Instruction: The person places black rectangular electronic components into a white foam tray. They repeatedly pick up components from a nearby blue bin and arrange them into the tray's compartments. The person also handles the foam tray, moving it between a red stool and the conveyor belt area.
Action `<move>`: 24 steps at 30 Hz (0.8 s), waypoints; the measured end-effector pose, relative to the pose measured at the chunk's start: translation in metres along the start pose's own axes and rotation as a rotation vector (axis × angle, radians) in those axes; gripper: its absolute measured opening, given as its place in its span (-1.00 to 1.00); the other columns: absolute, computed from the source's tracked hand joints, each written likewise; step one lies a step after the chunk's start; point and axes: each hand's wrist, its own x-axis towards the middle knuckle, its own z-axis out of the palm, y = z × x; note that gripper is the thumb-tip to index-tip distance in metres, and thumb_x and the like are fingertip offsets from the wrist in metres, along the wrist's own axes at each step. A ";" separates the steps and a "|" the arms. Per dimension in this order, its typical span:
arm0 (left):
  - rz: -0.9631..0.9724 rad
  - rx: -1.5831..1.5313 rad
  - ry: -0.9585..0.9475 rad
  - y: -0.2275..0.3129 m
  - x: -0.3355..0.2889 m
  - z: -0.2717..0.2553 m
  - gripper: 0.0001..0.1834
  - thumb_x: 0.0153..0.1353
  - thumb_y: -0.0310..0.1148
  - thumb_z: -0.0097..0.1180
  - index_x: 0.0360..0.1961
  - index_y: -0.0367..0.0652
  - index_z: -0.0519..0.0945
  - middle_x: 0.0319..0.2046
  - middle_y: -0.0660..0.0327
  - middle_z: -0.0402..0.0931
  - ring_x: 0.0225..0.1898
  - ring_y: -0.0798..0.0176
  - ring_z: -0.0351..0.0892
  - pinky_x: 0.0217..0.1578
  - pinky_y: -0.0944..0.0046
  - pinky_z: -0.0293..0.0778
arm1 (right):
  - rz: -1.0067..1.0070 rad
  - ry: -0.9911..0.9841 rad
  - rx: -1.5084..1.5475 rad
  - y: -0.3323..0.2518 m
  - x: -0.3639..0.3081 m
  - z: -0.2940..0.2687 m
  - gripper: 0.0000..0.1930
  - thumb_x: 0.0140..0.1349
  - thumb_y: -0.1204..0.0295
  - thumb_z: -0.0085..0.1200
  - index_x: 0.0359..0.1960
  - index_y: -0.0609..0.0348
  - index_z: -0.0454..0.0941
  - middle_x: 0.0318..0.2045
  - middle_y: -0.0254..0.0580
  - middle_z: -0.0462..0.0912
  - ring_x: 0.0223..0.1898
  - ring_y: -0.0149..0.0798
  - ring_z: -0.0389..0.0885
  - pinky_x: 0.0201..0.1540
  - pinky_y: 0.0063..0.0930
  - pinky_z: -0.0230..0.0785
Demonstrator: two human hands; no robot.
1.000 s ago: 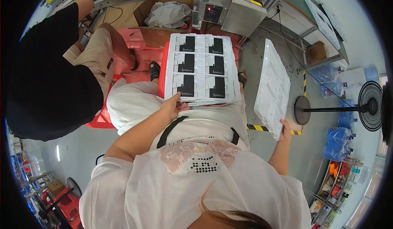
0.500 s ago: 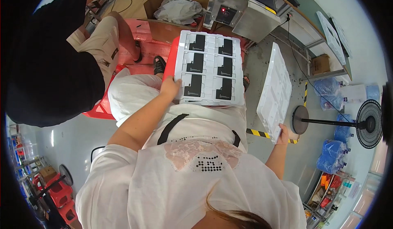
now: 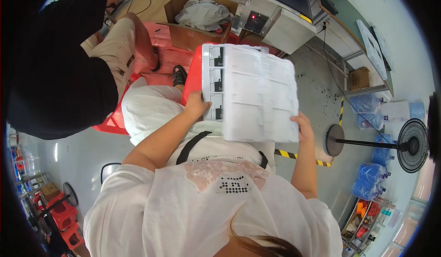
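A white plastic tray (image 3: 207,64) rests at my lap, with flat black pieces (image 3: 218,83) in its compartments; only the left column shows. My left hand (image 3: 198,105) is closed on the lower part of its left edge, thumb on top. A second white tray (image 3: 262,94), slightly blurred, covers most of the loaded tray and overhangs it on the right and near sides. My right hand (image 3: 304,127) grips this second tray near its lower right corner. I cannot tell whether the two trays touch.
Left of me sits a person in a black top (image 3: 59,73). Ahead stand a cardboard box (image 3: 188,34) with crumpled plastic and a metal conveyor frame (image 3: 294,29). A black fan (image 3: 411,139) and blue-wrapped bottles (image 3: 371,179) are to the right.
My right hand has brought the second tray leftward from its tilted position at my right, laying it over most of the loaded tray. My left hand keeps its grip on the edge.
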 end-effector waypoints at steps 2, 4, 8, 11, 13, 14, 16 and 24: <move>-0.015 -0.037 0.007 0.002 0.002 -0.003 -0.61 -0.11 -0.33 0.26 -0.29 -0.39 0.51 -0.35 -0.04 0.54 -0.29 0.04 0.53 -0.25 0.15 0.44 | -0.058 -0.050 -0.059 0.004 0.033 0.026 -0.60 -0.03 0.60 -0.01 -0.08 0.44 0.37 -0.20 0.01 0.54 -0.21 -0.15 0.56 -0.07 -0.36 0.42; -0.084 -0.209 -0.014 0.001 0.003 -0.010 -0.64 -0.06 -0.35 0.22 -0.25 -0.38 0.52 -0.35 0.06 0.57 -0.33 0.17 0.56 -0.28 0.21 0.47 | -0.052 -0.021 -0.218 0.007 0.066 0.045 -0.62 -0.04 0.57 0.05 -0.11 0.42 0.41 -0.24 -0.05 0.55 -0.26 -0.21 0.55 -0.16 -0.41 0.41; -0.429 -0.756 -0.102 0.003 0.009 -0.026 -0.68 0.10 -0.33 0.07 -0.18 -0.36 0.52 -0.32 0.16 0.57 -0.35 0.25 0.55 -0.28 0.29 0.46 | -0.199 0.109 -0.589 0.013 0.089 0.071 -0.58 -0.09 0.50 0.16 -0.13 0.38 0.44 -0.33 -0.12 0.56 -0.35 -0.28 0.52 -0.25 -0.45 0.39; -0.528 -0.769 -0.115 -0.007 0.014 -0.023 -0.67 0.14 -0.31 0.04 -0.16 -0.36 0.53 -0.36 0.20 0.55 -0.36 0.28 0.54 -0.30 0.33 0.45 | -0.374 0.245 -0.890 0.007 0.090 0.087 -0.56 -0.16 0.45 0.22 -0.17 0.38 0.47 -0.35 -0.05 0.56 -0.35 -0.20 0.53 -0.25 -0.42 0.38; -0.449 -0.618 -0.076 -0.007 0.017 -0.020 -0.66 0.14 -0.29 0.05 -0.16 -0.36 0.54 -0.40 0.22 0.54 -0.38 0.29 0.54 -0.32 0.34 0.43 | -0.297 0.263 -0.989 0.020 0.102 0.072 -0.56 -0.20 0.42 0.25 -0.23 0.39 0.50 -0.31 0.05 0.55 -0.33 -0.11 0.54 -0.25 -0.38 0.38; -0.380 -0.523 -0.032 -0.004 0.016 -0.020 -0.66 0.14 -0.29 0.06 -0.17 -0.36 0.55 -0.42 0.22 0.54 -0.39 0.30 0.53 -0.34 0.34 0.43 | -0.258 0.276 -1.037 0.027 0.109 0.063 -0.56 -0.23 0.40 0.27 -0.26 0.40 0.51 -0.30 0.10 0.55 -0.32 -0.07 0.55 -0.25 -0.35 0.38; -0.268 -0.325 0.041 0.004 0.018 -0.031 -0.67 0.13 -0.29 0.08 -0.20 -0.36 0.56 -0.44 0.21 0.54 -0.42 0.32 0.52 -0.37 0.35 0.42 | -0.144 0.314 -1.090 0.035 0.105 0.073 -0.57 -0.26 0.36 0.29 -0.32 0.39 0.53 -0.32 0.13 0.56 -0.33 -0.02 0.55 -0.25 -0.32 0.38; -0.197 -0.215 0.055 -0.034 0.046 -0.065 -0.70 0.01 -0.40 0.09 -0.20 -0.28 0.57 -0.34 -0.07 0.55 -0.35 0.04 0.57 -0.30 0.23 0.44 | -0.238 0.376 -1.035 0.054 0.077 0.130 -0.56 -0.30 0.30 0.31 -0.39 0.40 0.54 -0.42 0.15 0.58 -0.32 0.04 0.56 -0.23 -0.25 0.38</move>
